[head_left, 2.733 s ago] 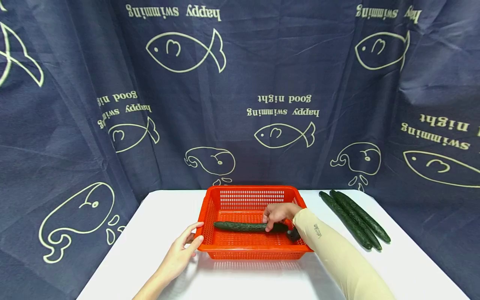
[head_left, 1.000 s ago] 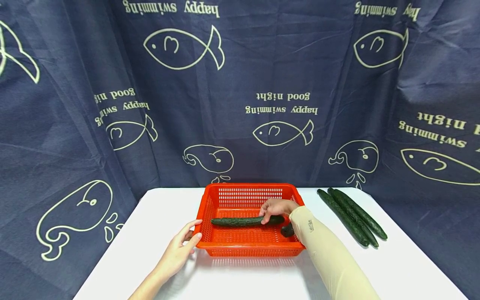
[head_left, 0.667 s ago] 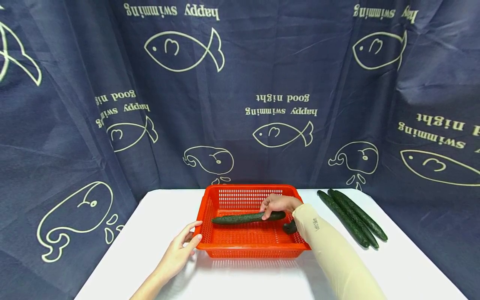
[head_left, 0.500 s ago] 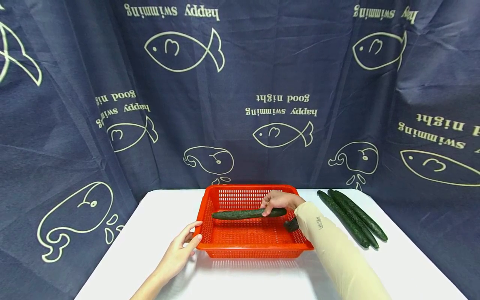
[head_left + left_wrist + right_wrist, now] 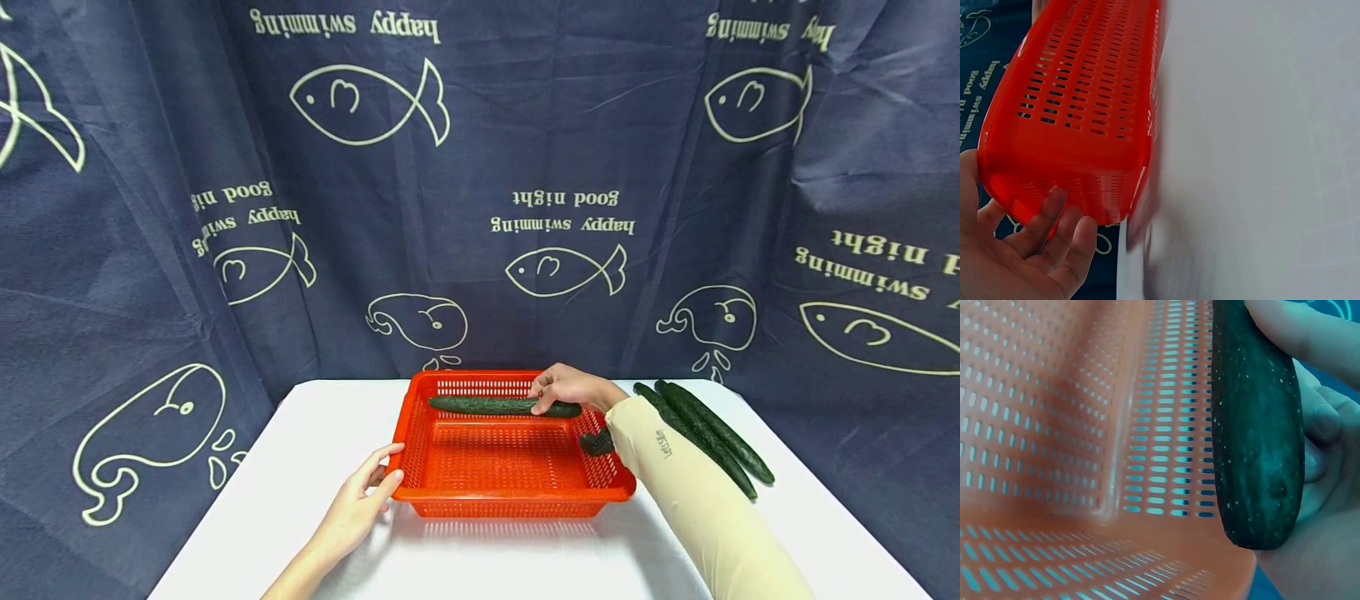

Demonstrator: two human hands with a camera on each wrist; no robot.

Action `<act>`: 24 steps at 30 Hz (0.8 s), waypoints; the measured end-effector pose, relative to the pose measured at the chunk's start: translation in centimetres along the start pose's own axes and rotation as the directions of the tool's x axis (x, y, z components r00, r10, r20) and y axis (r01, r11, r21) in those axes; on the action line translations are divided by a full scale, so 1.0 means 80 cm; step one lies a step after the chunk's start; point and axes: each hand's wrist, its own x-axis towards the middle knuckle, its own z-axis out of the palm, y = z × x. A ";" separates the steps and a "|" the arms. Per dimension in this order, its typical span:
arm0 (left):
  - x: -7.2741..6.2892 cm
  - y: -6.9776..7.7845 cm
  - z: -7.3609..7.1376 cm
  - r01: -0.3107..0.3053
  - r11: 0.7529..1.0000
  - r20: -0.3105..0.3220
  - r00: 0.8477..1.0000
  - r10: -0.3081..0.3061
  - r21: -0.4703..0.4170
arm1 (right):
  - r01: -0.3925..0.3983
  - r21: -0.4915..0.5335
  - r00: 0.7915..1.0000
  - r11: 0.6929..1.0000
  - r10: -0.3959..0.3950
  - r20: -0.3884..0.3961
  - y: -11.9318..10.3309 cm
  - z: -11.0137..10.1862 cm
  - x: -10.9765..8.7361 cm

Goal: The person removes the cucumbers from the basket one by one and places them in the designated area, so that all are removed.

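Note:
A long dark green cucumber (image 5: 480, 406) is pinched by my right hand (image 5: 573, 387) near its right end. It lies crosswise above the basket floor, along the far wall, clear of the bottom. In the right wrist view the cucumber (image 5: 1257, 437) stands close to the slotted basket wall, with the thumb on one side and curled fingers on the other. My left hand (image 5: 360, 496) holds the left end of the red plastic basket (image 5: 517, 494). From the left wrist, that hand (image 5: 1035, 250) shows its fingertips against the slotted end wall (image 5: 1085, 162).
Several dark cucumbers (image 5: 720, 429) lie side by side on the white table (image 5: 322, 425) right of the basket, partly behind the right sleeve (image 5: 690, 483). A small black device (image 5: 596, 442) sits under the right wrist. A dark blue fish-print cloth (image 5: 480, 208) hangs behind.
My right hand has lifted the cucumber from the basket floor and moved it back towards the far wall, slightly to the right. My left hand has stayed at the basket's left end.

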 end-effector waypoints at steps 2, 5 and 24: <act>0.000 0.000 0.000 0.002 1.000 0.001 1.000 -0.002 -0.001 | -0.012 -0.003 1.000 1.000 0.012 -0.022 -0.003 -0.005 -0.003; -0.001 0.001 0.000 0.008 1.000 0.001 1.000 -0.008 -0.004 | -0.009 0.018 0.999 1.000 0.010 -0.044 -0.006 -0.012 -0.007; 0.001 -0.002 0.000 0.002 1.000 -0.005 1.000 -0.002 -0.003 | -0.067 0.052 0.972 0.996 0.076 -0.221 -0.001 -0.044 -0.043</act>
